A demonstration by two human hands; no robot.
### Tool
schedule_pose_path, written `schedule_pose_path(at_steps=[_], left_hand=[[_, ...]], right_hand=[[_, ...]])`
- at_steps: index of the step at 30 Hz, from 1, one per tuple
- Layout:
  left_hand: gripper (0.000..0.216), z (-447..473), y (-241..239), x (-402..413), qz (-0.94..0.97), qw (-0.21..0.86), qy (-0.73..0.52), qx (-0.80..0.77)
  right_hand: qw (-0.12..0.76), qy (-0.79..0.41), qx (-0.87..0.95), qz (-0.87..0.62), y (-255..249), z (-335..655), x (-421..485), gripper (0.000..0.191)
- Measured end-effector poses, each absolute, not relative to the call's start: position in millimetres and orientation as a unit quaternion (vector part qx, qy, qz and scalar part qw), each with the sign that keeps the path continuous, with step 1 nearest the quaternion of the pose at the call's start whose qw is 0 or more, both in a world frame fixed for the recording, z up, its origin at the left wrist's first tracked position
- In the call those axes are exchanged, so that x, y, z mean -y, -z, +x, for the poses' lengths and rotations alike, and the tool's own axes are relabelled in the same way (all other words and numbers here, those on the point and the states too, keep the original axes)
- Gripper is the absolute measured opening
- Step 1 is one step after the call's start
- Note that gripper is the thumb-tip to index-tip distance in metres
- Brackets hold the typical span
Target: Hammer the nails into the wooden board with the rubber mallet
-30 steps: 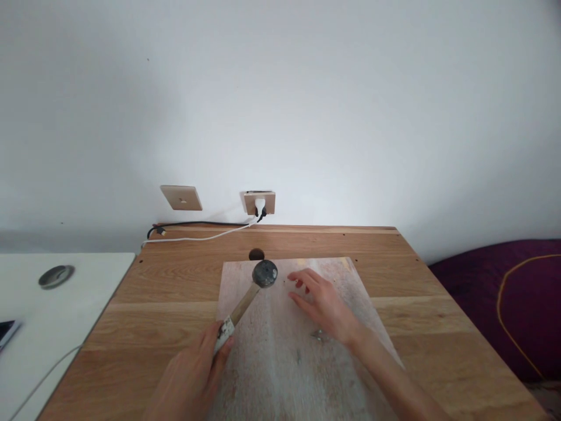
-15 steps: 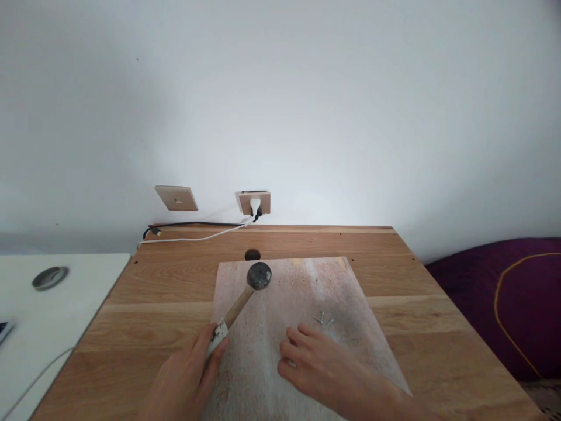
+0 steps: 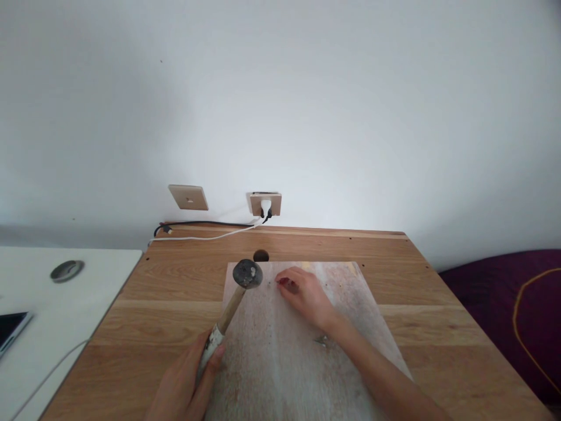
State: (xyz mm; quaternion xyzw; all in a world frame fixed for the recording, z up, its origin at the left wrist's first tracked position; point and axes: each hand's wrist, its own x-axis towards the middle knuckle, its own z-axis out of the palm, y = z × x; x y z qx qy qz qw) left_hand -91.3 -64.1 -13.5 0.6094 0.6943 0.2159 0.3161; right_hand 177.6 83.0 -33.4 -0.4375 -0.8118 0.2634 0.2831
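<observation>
My left hand (image 3: 186, 383) grips the wooden handle of a hammer (image 3: 239, 289) near its pale lower end. The dark round hammer head is raised over the far left part of a pale worn board (image 3: 272, 362) lying on the wooden table (image 3: 170, 298). My right hand (image 3: 304, 292) rests on the far middle of the board, its fingertips pinched together at the surface just right of the hammer head. Whatever they pinch is too small to make out. A few small nails (image 3: 323, 341) lie on the board beside my right forearm.
A round cable hole (image 3: 260, 255) sits in the table behind the board. Black and white cables (image 3: 205, 231) run along the back edge to a wall socket (image 3: 265, 204). A white desk (image 3: 44, 316) with a phone (image 3: 11, 328) stands left. A purple cushion (image 3: 508, 316) lies right.
My right hand went from the near middle of the board back to its far part, fingers now pinched beside the hammer head. The hammer stays raised, shifted slightly left.
</observation>
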Motion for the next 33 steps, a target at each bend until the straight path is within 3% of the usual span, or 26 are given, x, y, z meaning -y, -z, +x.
schedule_pose_path(at_steps=[29, 33], left_hand=[[0.037, -85.1, 12.6, 59.6, 0.651, 0.311, -0.213, -0.659], [0.043, -76.1, 14.0, 53.2, 0.667, 0.284, -0.187, -0.664]], right_hand=[[0.248, -0.231, 0.824, -0.454, 36.6, 172.3, -78.0, 0.027], [0.246, -0.235, 0.813, -0.473, 33.4, 184.5, -74.2, 0.042]])
